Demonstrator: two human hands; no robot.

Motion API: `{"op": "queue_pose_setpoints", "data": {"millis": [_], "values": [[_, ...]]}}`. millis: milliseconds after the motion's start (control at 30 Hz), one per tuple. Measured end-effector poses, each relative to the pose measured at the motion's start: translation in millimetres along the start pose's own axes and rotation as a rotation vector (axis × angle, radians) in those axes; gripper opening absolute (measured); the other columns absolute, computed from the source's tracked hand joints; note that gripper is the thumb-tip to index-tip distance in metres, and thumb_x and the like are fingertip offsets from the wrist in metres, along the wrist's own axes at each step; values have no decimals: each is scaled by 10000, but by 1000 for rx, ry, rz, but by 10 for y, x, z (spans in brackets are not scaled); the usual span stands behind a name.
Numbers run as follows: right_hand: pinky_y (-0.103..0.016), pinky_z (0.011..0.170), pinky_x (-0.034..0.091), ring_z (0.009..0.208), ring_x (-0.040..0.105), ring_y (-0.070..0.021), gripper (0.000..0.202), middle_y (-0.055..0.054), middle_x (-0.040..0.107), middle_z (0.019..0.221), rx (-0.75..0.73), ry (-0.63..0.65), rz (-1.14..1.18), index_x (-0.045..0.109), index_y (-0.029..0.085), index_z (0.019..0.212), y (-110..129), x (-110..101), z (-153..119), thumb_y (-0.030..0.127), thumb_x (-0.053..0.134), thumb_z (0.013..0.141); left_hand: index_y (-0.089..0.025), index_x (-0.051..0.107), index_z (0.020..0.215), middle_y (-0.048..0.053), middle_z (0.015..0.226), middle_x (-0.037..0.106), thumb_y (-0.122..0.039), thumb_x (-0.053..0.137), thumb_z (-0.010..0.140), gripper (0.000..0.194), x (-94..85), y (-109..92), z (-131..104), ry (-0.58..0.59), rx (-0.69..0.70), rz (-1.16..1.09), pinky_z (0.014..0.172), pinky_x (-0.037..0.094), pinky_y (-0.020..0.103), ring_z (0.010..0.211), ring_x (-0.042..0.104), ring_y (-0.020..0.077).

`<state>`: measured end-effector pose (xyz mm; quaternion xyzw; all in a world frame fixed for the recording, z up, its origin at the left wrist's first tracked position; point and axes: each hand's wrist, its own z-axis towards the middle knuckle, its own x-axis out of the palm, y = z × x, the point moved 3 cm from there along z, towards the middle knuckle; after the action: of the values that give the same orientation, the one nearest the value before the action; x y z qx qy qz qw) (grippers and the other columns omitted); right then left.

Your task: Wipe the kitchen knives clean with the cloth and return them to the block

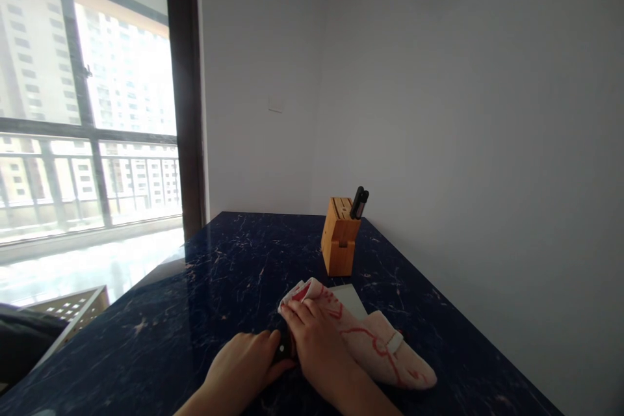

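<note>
Near the table's front, my left hand (244,361) is wrapped round a black handle (283,347) with a rivet on it. My right hand (314,338) presses its fingers on a pink and white cloth (373,341) with red markings, just right of the handle. The cloth spreads to the right of my right hand, and a white tag shows on it. A pale, flat blade-like piece (350,299) sticks out from behind the cloth. Whatever lies under my right fingers is hidden.
A wooden knife block (340,247) with black-handled tools (359,203) stands farther back on the dark blue marbled table (263,247). A wall runs along the right. At the left are a window, a perforated light-coloured piece (73,309) and something dark.
</note>
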<state>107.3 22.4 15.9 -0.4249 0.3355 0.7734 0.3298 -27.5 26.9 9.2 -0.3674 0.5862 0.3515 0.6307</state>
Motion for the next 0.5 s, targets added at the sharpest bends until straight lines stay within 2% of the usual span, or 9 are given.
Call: {"op": "queue_pose_setpoints", "data": {"millis": [200, 400, 500], "values": [[-318, 903, 331, 989, 433, -185, 322, -53, 547, 1016, 124, -66, 54, 547, 178, 1039, -6, -46, 5, 61, 371, 796, -225, 604, 906, 77, 829, 688, -590, 281, 818, 495, -7, 11, -3, -34, 21, 3, 642, 473, 338, 765, 654, 271], [-269, 844, 347, 935, 455, -170, 204, -51, 554, 947, 28, -3, 105, 544, 168, 895, 96, -53, -25, 70, 402, 787, -224, 601, 968, 76, 872, 685, -583, 328, 806, 480, 16, 29, 0, -14, 15, -10, 663, 478, 334, 791, 652, 271], [-251, 816, 353, 913, 471, -158, 175, -53, 556, 930, 95, -11, 138, 536, 168, 864, 72, -50, -32, 80, 402, 794, -230, 601, 980, 75, 866, 685, -576, 326, 811, 473, 7, 21, -2, -11, 24, -4, 657, 481, 339, 783, 653, 272]]}}
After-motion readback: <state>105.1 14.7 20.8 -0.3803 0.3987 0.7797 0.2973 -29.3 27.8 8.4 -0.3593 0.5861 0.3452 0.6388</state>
